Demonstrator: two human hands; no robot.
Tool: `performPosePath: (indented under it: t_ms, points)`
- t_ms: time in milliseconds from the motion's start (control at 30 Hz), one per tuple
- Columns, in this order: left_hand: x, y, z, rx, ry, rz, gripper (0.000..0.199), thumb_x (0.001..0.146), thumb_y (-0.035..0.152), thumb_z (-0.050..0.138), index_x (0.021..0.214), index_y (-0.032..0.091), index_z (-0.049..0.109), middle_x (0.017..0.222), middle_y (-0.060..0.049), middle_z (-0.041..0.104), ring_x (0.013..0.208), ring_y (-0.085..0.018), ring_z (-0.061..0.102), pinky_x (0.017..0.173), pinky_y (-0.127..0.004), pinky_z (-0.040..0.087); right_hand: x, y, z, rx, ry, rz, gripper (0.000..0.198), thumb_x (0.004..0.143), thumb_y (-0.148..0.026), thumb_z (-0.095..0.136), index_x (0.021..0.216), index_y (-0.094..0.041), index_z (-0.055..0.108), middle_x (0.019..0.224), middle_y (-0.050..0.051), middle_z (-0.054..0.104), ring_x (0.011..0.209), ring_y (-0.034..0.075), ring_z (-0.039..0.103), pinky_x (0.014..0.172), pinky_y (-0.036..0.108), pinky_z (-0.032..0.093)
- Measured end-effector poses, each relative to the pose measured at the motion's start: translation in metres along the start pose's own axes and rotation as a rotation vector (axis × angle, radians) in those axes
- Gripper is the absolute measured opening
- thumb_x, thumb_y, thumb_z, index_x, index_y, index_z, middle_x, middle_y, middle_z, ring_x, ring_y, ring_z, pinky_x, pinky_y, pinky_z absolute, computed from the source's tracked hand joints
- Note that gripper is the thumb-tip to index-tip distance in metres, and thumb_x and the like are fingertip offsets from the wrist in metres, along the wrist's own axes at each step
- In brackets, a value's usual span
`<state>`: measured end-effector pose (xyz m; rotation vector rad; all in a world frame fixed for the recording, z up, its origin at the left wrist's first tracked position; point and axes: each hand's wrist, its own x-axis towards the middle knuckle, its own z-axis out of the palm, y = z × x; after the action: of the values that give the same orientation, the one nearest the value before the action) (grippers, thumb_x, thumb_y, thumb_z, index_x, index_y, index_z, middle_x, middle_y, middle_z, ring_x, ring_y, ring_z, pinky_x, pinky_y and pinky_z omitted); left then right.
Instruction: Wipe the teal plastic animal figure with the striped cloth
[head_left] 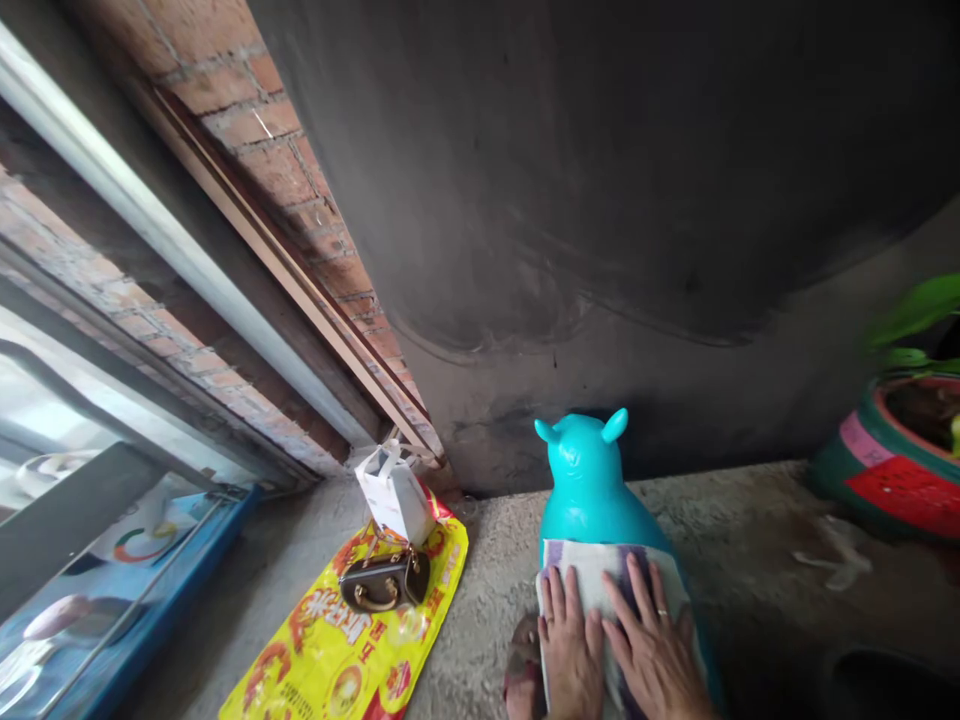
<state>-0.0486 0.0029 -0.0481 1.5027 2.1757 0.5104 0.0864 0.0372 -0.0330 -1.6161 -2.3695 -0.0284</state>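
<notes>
A person's left hand and right hand are resting flat, fingers spread, on a striped cloth that is covering the body of a turquoise animal figure, which is facing a dark wall; at left, a brown handbag is lying on a yellow printed bag, while a potted plant is standing at right

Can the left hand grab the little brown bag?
Probably yes, with a sideways reach: nothing tall stands between the left hand, flat on the cloth, and the brown bag on the yellow sheet.
</notes>
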Motion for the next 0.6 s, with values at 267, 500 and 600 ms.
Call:
performPosePath:
  t_ms: [267,500,600]
  points:
    - [0.092,0.0,-0.019,-0.183,-0.02,0.106,0.061,0.097,0.034,0.024,0.152,0.007,0.019,0.16,-0.006,0.003,0.146,-0.019,-0.007,0.123,-0.04,0.009,0.083,-0.021,-0.006,-0.056,-0.113,0.027,0.051,0.099,-0.033,0.032,0.15,-0.032,0.031,0.159,0.012,0.007,0.143,0.04,-0.004,0.102,0.076,0.023]
    - [0.052,0.005,-0.016,-0.146,-0.012,0.017,0.059,0.098,0.034,0.02,0.152,0.011,0.021,0.16,-0.004,0.01,0.146,-0.017,-0.001,0.122,-0.038,0.011,0.057,-0.015,-0.012,-0.004,-0.123,-0.038,0.051,0.098,-0.037,0.032,0.149,-0.032,0.035,0.159,0.009,0.005,0.143,0.041,0.0,0.104,0.076,0.02]
    - [0.003,-0.002,-0.004,-0.087,0.04,-0.014,0.056,0.099,0.039,0.026,0.152,0.021,0.026,0.159,0.001,0.015,0.146,-0.016,0.007,0.121,-0.036,0.019,0.009,-0.008,-0.014,0.02,-0.019,-0.115,0.049,0.097,-0.038,0.031,0.146,-0.034,0.04,0.158,0.008,0.011,0.143,0.04,0.007,0.103,0.075,0.024]
